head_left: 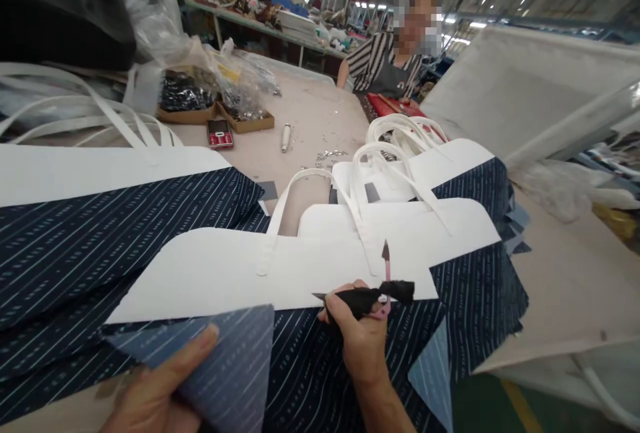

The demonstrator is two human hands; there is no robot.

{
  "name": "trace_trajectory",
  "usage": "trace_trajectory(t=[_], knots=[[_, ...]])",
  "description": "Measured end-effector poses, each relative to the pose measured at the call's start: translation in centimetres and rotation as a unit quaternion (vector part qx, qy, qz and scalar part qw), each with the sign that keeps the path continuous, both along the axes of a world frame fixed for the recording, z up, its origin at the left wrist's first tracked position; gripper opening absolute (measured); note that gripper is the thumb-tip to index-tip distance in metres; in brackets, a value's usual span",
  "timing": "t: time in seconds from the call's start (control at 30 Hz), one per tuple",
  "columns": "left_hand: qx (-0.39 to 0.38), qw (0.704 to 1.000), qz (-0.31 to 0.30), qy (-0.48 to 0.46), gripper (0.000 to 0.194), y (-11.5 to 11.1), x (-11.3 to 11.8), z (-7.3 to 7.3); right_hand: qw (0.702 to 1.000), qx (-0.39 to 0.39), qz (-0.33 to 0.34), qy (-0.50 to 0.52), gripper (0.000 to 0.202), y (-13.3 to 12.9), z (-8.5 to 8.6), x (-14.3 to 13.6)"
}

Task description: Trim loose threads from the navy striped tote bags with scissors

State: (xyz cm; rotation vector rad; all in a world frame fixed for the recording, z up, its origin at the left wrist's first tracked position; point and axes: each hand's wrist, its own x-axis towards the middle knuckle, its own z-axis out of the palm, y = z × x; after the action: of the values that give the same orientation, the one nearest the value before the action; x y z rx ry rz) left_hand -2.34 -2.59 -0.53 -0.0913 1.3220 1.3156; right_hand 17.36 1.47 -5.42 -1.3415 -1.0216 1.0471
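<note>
The bag lies flat on the table. The left hand pinches its folded striped corner; the right hand grips snips closed in its fist.

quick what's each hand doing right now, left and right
Left hand: closed on the folded-back corner of the striped bag.
Right hand: closed around small scissors with black-wrapped handles, over the bag's white top edge.

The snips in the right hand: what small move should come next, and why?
Probably lower the snips to the white band of the nearest bag. The right hand holds them open just above that band, tip up, near the handle end. The left hand already folds back the striped corner, so the bag is steadied.
</note>
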Motion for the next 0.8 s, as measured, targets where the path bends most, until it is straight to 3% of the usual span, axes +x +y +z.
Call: trace_trajectory(t=[0.17, 0.37, 0.63, 0.8], knots=[[-0.045, 0.999, -0.018, -0.023, 0.072, 1.5, 3.6, 1.7, 0.998, -0.001, 0.0, -0.066, 0.019, -0.4, 0.7, -0.2], [-0.071, 0.996, -0.043, -0.021, 0.056, 2.2, 6.1, 2.2, 0.998, -0.007, -0.003, -0.061, 0.018, -0.6, 0.7, -0.2], [-0.088, 0.993, -0.067, 0.032, 0.048, 2.9, 7.0, 0.2, 1.0, -0.018, 0.003, -0.009, 0.018, -0.5, 0.8, 0.4], [-0.119, 0.991, -0.068, 0.007, 0.067, 2.7, 5.9, -0.9, 0.997, -0.019, -0.042, -0.069, 0.02, -1.0, 0.9, 1.9]])
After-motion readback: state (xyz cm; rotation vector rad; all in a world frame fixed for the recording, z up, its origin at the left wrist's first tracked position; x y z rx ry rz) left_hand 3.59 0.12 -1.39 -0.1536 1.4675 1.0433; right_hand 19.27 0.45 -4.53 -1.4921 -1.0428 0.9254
